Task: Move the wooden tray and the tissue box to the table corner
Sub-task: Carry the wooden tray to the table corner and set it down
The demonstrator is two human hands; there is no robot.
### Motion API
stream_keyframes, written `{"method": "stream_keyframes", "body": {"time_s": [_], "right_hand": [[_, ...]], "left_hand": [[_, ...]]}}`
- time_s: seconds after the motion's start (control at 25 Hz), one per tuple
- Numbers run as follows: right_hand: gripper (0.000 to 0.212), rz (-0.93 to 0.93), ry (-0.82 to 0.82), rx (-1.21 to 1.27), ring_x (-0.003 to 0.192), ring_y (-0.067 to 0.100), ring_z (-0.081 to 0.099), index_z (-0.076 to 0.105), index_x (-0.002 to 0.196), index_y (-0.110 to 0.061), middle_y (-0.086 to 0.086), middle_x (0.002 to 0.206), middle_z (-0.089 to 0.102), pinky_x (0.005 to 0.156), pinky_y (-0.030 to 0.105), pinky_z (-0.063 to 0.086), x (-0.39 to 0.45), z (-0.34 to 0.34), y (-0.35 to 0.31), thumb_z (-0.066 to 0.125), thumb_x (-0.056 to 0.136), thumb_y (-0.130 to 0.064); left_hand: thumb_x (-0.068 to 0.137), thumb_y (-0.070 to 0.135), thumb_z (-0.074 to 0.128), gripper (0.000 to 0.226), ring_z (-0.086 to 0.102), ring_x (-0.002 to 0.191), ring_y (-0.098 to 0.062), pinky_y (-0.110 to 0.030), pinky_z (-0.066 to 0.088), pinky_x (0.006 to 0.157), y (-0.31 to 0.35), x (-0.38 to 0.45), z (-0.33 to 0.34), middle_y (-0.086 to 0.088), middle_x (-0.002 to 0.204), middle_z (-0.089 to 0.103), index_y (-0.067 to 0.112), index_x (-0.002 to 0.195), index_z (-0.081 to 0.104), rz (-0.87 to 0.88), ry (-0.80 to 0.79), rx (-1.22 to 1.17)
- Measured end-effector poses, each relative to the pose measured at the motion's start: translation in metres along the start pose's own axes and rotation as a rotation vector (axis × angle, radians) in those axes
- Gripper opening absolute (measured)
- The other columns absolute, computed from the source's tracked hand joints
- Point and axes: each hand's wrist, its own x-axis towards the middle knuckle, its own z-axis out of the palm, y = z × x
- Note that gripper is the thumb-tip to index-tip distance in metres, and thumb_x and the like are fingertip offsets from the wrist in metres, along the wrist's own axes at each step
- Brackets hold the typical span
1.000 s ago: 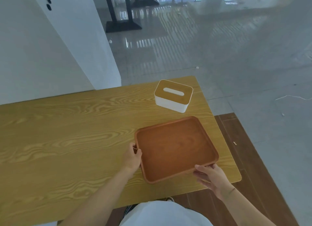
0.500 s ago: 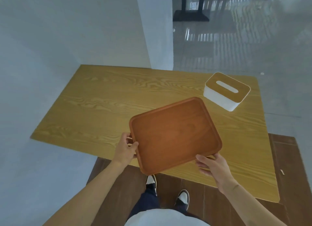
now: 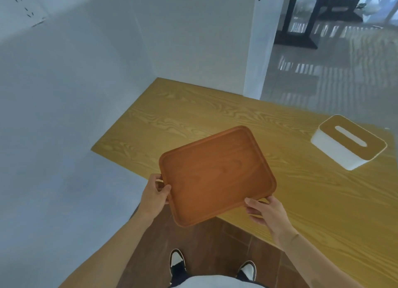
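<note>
— Wall (image 3: 64, 115) is seen along the left, close beside the table (image 3: 193, 115), whose far-left corner is wedged against it. What is held, and how?

— Next to the right, the left hand (image 3: 154, 194) is closed on the left edge of the wooden tray (image 3: 217, 173), thumb on the rim and fingers curled beneath. The tray is carried in the air, tilted, partly over the near edge of the table and partly over the brown floor (image 3: 215, 244) where two shoes (image 3: 177, 263) are seen. The right hand (image 3: 266, 211) is closed on the near right corner, thumb on top and fingers under.

— What could be judged to go wrong from such a hold?

— Only edges are pinched, so the tray could be twisted out of one hand if it is swung quickly. If the left side is dropped, the floor would be struck, not the table. The wall is near on the left, so the knuckles or the tray's rim could be knocked against it when the corner is approached.

— And further right?

— The tissue box (image 3: 349, 145) is left standing on the table, well apart from the tray, near the far right edge. It is not yet moved. If the tray is set down askew in the corner, too little room may be left for the box beside it. The box itself, sitting close to the edge, could be nudged off by a careless reach.
</note>
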Motion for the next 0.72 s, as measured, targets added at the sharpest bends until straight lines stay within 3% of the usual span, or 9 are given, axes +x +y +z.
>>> {"method": "stream_keyframes", "body": {"time_s": [0.24,0.4,0.6,0.72], "right_hand": [[0.036,-0.009,-0.015,-0.058,0.078,0.022,0.075,0.064,0.111,-0.011,0.009,0.088,0.080,0.069,0.037,0.058,0.000,0.087,0.001,0.082,0.080,-0.016],[0.036,-0.002,-0.004,-0.073,0.077,0.023,0.073,0.063,0.112,-0.003,0.011,0.087,0.079,0.069,0.037,0.057,0.003,0.144,0.001,0.079,0.083,-0.015],[0.034,0.001,0.025,-0.046,0.081,0.025,0.073,0.062,0.113,-0.004,0.015,0.093,0.078,0.069,0.037,0.057,0.011,0.190,-0.003,0.077,0.084,-0.013],[0.032,0.012,0.045,-0.032,0.083,0.025,0.072,0.062,0.112,-0.006,0.013,0.091,0.079,0.070,0.037,0.057,0.020,0.202,-0.010,0.077,0.084,-0.013]], "left_hand": [[0.094,0.010,0.062,0.026,0.070,0.078,-0.021,-0.028,0.059,0.058,-0.035,0.024,-0.079,-0.010,0.094,0.065,0.032,0.100,0.050,-0.012,0.049,-0.054],[0.095,0.012,0.062,0.024,0.068,0.083,-0.021,-0.031,0.059,0.063,-0.052,0.054,-0.129,-0.008,0.098,0.064,0.024,0.111,0.049,-0.003,0.034,-0.055],[0.095,0.015,0.063,0.023,0.068,0.084,-0.022,-0.033,0.060,0.067,-0.058,0.088,-0.165,-0.007,0.099,0.065,0.023,0.112,0.049,0.008,0.000,-0.055],[0.094,0.015,0.064,0.024,0.068,0.083,-0.027,-0.044,0.061,0.073,-0.054,0.111,-0.170,-0.009,0.095,0.064,0.022,0.112,0.050,0.021,-0.025,-0.035]]}}
